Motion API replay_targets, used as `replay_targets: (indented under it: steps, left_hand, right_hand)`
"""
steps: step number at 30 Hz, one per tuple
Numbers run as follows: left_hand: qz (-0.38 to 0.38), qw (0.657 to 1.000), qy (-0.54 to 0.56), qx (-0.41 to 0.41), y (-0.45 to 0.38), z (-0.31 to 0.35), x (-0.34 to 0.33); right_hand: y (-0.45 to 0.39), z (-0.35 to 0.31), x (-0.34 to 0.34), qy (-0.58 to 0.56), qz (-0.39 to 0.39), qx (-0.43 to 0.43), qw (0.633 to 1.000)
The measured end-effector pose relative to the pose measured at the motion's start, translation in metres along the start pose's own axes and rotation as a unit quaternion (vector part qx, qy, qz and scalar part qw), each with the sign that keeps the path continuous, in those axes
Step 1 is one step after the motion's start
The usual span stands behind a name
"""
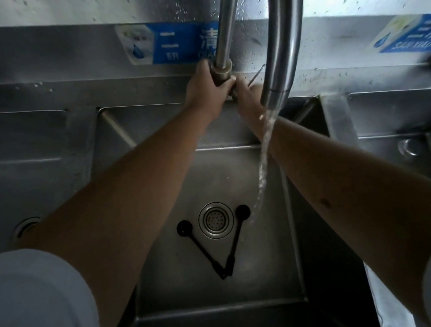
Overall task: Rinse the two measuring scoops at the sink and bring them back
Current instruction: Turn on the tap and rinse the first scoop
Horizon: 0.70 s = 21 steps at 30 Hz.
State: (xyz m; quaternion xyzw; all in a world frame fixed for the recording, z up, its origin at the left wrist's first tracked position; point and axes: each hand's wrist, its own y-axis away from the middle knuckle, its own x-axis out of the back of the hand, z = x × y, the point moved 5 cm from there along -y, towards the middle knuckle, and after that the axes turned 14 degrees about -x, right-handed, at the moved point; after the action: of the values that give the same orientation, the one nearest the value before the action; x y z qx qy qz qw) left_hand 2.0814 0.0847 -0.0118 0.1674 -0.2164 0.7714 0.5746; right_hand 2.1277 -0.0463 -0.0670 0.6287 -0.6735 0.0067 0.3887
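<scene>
Two black measuring scoops lie on the floor of the steel sink, their handles meeting in a V. The left scoop has its bowl left of the drain; the right scoop has its bowl right of the drain. Neither hand touches them. My left hand is wrapped around the base of the faucet at the sink's back. My right hand reaches the same base beside it, its fingers partly hidden. Water pours from the spout and lands close to the right scoop's bowl.
The round drain strainer sits between the two scoop bowls. Further basins lie to the left and right. Blue labels are stuck on the wet backsplash.
</scene>
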Motion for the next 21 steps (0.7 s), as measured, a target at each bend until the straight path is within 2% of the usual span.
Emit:
replay_targets:
  steps: [3, 5, 7, 9, 11, 14, 18, 21]
  left_hand:
    - [0.086, 0.996, -0.023, -0.013, 0.055, -0.013, -0.003]
    - [0.093, 0.995, -0.016, -0.009, 0.111, -0.031, -0.020]
    - [0.041, 0.996, 0.022, 0.072, 0.169, -0.061, -0.049]
    - [-0.030, 0.984, 0.037, 0.169, 0.223, -0.091, -0.078]
    - [-0.069, 0.968, 0.074, 0.229, 0.266, -0.115, -0.104]
    - [-0.124, 0.956, 0.055, 0.261, 0.305, -0.142, -0.133]
    - [-0.130, 0.945, 0.079, 0.291, 0.326, -0.167, -0.157]
    - [-0.162, 0.942, 0.091, 0.279, 0.330, -0.175, -0.163]
  right_hand:
    - [0.039, 0.055, -0.002, 0.067, 0.016, -0.010, 0.998]
    - [0.068, 0.103, -0.008, 0.069, -0.019, -0.015, 0.997]
    - [0.094, 0.157, -0.018, 0.060, -0.068, -0.068, 0.994]
    - [0.107, 0.207, -0.025, 0.085, -0.080, -0.121, 0.986]
    - [0.112, 0.250, -0.038, 0.135, -0.088, -0.170, 0.972]
    - [0.112, 0.295, -0.056, 0.222, -0.101, -0.212, 0.946]
    - [0.109, 0.321, -0.065, 0.194, -0.087, -0.209, 0.955]
    - [0.109, 0.328, -0.073, 0.211, -0.084, -0.198, 0.953]
